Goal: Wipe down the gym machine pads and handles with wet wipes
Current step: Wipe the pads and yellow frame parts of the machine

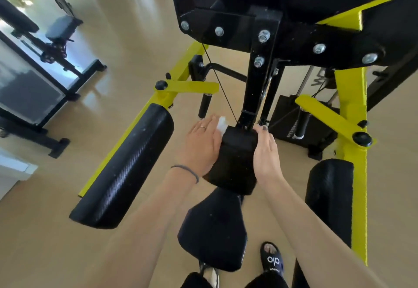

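Two hands flank back pad [235, 159], above seat pad [212, 231] | left hand [203, 145]: flat, fingers straight, pressing wet wipe [221, 124] on pad's left side | right hand [267, 152]: open, resting on pad's right edge

Pads [126, 165] are black textured vinyl, slightly glossy; frame [350, 116] is yellow painted metal; floor [140, 27] is smooth and shiny.

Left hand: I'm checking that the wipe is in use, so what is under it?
A white wet wipe shows beyond the left hand, against the black pad. The rest is covered.
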{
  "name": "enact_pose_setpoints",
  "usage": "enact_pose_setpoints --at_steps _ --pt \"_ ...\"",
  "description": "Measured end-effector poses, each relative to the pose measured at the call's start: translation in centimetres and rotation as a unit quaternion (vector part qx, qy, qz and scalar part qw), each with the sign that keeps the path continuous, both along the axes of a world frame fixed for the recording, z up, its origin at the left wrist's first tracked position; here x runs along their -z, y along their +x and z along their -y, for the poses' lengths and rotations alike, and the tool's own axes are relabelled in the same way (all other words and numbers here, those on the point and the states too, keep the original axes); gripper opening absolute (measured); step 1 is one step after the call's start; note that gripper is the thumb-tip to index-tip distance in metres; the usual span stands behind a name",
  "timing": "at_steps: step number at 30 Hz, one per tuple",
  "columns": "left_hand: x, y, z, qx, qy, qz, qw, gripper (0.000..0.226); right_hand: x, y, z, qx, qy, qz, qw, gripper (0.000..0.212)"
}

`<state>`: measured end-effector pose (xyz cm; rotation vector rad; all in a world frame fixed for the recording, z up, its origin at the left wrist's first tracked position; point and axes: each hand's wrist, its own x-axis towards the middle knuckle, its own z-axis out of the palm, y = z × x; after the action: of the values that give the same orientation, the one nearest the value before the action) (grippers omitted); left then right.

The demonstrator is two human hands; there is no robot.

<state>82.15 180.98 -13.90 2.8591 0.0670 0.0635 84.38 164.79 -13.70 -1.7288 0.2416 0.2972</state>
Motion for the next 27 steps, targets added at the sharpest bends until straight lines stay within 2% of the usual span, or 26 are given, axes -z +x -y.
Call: enact_pose_setpoints --at_steps 1,3,5,7,10,12,15,18,21,23,25,27 --pt "0.1 -0.1 -0.6 -0.04 -0.06 -0.011 0.997 0.05 0.1 0.0 -0.4 0.014 -0.003 0.008 1.0 0.051" --pt "0.2 -0.7 -0.4 -0.072 -0.105 -0.004 0.992 0.05 0.2 -0.3 -1.1 0.043 -0.015 0.02 0.999 0.048" --pt "0.5 -1.1 0.9 -0.01 -0.041 0.022 0.999 0.053 0.3 -0.5 -1.7 0.067 -0.027 0.025 0.997 0.048" --pt "0.8 -1.6 2.4 0.114 0.07 0.077 0.988 0.055 0.4 -0.5 -1.9 0.088 -0.034 0.029 0.995 0.05" --pt "1.5 -1.1 1.8 0.2 0.115 0.105 0.967 0.055 0.1 -0.8 -2.1 0.106 -0.036 0.015 0.994 0.048" --pt "1.6 -0.2 0.2 0.179 0.084 0.099 0.975 0.053 0.0 -0.9 -2.2 0.107 -0.051 0.025 0.993 0.047" --pt "1.9 0.6 -2.3 0.071 -0.033 0.041 0.996 0.059 0.1 -0.9 -2.5 0.124 -0.065 0.028 0.99 0.046" --pt "2.1 0.0 -2.3 0.034 -0.037 0.033 0.998 0.057 0.3 -1.0 -2.6 0.134 -0.085 0.05 0.986 0.045" --pt "1.7 -0.5 -0.1 0.127 0.047 0.115 0.984 0.052 0.6 -0.8 -2.8 0.142 -0.092 0.061 0.984 0.046" --pt "1.8 -0.7 1.2 0.205 0.094 0.133 0.965 0.052 0.9 -0.7 -2.8 0.153 -0.085 0.065 0.982 0.044" --pt "1.2 -0.1 0.9 0.234 0.072 0.133 0.96 0.05 1.2 -0.7 -2.8 0.158 -0.075 0.065 0.982 0.044" --pt "0.2 0.0 -0.3 0.204 0.029 0.107 0.973 0.049 1.1 -0.9 -2.6 0.145 -0.08 0.071 0.984 0.046"
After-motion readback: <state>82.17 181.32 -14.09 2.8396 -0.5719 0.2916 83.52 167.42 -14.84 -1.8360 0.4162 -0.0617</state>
